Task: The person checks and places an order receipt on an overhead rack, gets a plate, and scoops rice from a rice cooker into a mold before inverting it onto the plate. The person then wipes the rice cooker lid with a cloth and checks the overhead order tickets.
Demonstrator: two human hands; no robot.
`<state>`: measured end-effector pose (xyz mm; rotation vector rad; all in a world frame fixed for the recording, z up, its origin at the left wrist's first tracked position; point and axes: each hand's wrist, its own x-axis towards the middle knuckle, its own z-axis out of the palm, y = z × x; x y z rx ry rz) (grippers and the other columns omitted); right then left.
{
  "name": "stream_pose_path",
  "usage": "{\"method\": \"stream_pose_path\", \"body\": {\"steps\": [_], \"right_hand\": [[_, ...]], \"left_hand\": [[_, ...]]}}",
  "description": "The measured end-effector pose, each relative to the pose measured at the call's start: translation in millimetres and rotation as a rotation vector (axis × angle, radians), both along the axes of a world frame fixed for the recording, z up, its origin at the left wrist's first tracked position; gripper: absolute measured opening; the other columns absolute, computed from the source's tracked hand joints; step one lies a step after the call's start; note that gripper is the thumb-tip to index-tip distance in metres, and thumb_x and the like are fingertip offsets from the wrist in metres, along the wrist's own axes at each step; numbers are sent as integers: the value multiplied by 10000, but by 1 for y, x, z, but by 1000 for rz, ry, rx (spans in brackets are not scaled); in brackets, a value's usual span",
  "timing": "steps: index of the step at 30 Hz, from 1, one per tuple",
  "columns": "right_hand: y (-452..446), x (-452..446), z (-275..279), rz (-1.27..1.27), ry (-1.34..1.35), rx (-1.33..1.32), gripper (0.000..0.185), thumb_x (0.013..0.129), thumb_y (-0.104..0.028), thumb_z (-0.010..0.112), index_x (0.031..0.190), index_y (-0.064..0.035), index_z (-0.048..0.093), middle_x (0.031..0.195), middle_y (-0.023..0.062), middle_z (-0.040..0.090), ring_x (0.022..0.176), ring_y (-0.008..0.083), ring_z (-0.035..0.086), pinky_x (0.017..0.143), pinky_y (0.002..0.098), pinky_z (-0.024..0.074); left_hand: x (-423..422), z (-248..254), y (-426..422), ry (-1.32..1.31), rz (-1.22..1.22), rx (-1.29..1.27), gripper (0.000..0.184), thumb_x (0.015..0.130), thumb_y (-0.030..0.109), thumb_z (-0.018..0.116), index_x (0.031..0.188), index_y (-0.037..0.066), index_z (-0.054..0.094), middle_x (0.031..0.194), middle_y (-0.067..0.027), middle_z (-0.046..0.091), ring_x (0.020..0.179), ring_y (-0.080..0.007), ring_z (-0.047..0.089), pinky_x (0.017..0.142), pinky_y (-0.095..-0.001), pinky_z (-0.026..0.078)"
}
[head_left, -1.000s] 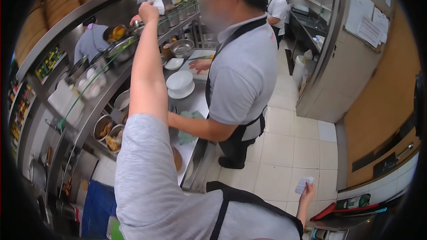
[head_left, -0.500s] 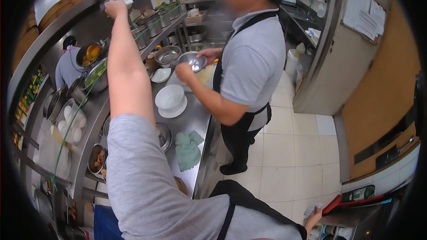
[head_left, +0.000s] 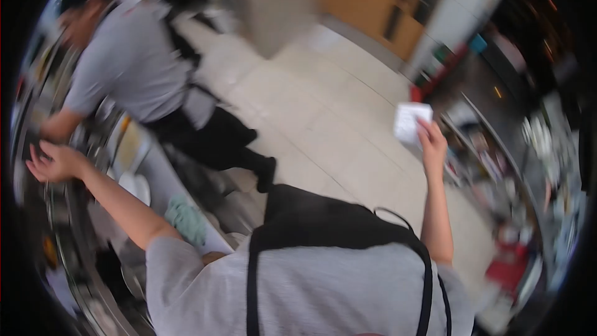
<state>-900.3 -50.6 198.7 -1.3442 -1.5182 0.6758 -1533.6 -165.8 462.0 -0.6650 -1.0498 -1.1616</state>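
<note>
My right hand is raised over the floor on the right, its thumb and fingers closed on a white paper slip. Print on the slip is too blurred to read. On the left, my left hand stretches out with the fingers apart and nothing in it. It is near the co-worker's forearm and the shelving beside the counter; whether it touches anything is unclear. Below that arm, a green cloth lies crumpled on the steel counter, close to a white dish.
A co-worker in a grey shirt and dark apron leans over the counter at left. Pale floor tiles run between that counter and a shelved unit on the right. A wooden door stands at the back.
My view has swung right. My left hand has come down from the high shelf, and the white item it held there is gone from it. My right hand has risen with the paper slip.
</note>
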Motion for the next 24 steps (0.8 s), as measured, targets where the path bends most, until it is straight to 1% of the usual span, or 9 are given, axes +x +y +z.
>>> {"method": "stream_pose_path", "body": {"steps": [2,3,5,6,9,10,13,17,24], "right_hand": [[-30,37,17,-33,194,-32,259,793,-56,550,1034,34,580,917,18,506,818,93,478,735,196,370],[-46,57,21,-45,267,-58,258,795,-41,548,1041,28,582,956,28,511,861,98,491,771,199,370],[-76,96,22,-89,515,-43,251,790,-15,548,1036,8,592,970,29,532,876,103,506,785,211,380],[-92,118,20,-166,515,-23,251,790,-15,548,1036,8,592,970,29,532,876,103,506,785,211,380],[-151,178,13,-303,665,35,233,787,-22,553,1011,-28,615,953,0,548,808,77,504,735,200,388],[-170,198,17,-347,658,48,240,788,-10,549,1021,-16,607,966,17,547,842,90,507,760,208,390],[-231,254,14,-526,686,67,249,787,12,542,1028,-6,602,982,32,543,880,100,506,783,215,394],[-297,327,-11,-701,601,81,277,781,55,522,1034,-23,602,952,16,529,886,102,497,769,216,402],[-372,449,-54,-1069,111,128,329,745,94,496,1022,-50,599,904,100,556,834,214,554,740,270,436]], "left_hand": [[75,-88,70,-139,-427,-146,262,754,71,617,997,-2,552,1042,-165,515,1005,-235,487,844,-347,414],[141,-130,98,-104,-505,-422,230,788,43,574,1009,-12,541,1017,-160,534,966,-230,517,853,-348,420],[232,-265,184,-672,-1326,-778,261,846,127,522,1071,-5,506,1097,-142,519,1006,-209,500,864,-321,411],[317,-298,195,-853,-1547,-1046,347,852,210,507,1136,13,477,1159,-120,495,1058,-214,473,870,-341,405],[596,-300,129,-1048,-2159,-1824,548,850,444,475,1196,20,446,1233,-113,461,1138,-231,428,908,-394,367],[656,-298,109,-1028,-2447,-1953,557,836,454,496,1178,16,466,1172,-119,499,1111,-209,442,884,-391,383],[788,-266,47,-1187,-2770,-2335,494,841,407,514,1144,18,487,1093,-119,543,1045,-194,495,852,-359,411],[922,-287,-24,-1046,-2644,-2637,295,854,220,538,1060,9,516,966,-64,591,865,-158,577,757,-293,460],[1075,-342,-55,-644,-2490,-3135,326,888,308,456,1099,63,504,1102,-62,534,990,-181,521,832,-349,414]]}}
